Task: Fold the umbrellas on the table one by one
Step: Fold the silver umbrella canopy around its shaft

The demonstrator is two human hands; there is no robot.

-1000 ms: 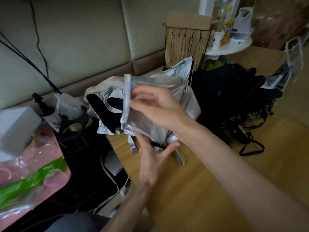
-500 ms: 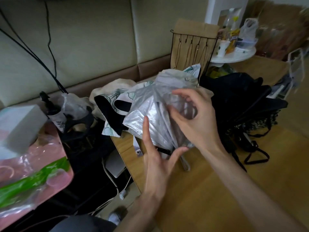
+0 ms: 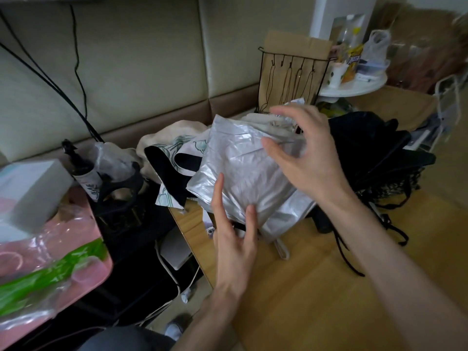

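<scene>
Between the two hands, the silver umbrella (image 3: 243, 168) slanted up and away; left hand (image 3: 234, 244) pressed straight fingers below, right hand (image 3: 306, 160) spread fingers above.

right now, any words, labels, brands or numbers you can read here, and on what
No text reads clearly.
yellow packet on the round white table: a blue logo, too blurred to read.
dark bottle: label with a leaf print, no legible words.
silver umbrella: no print visible.
</scene>
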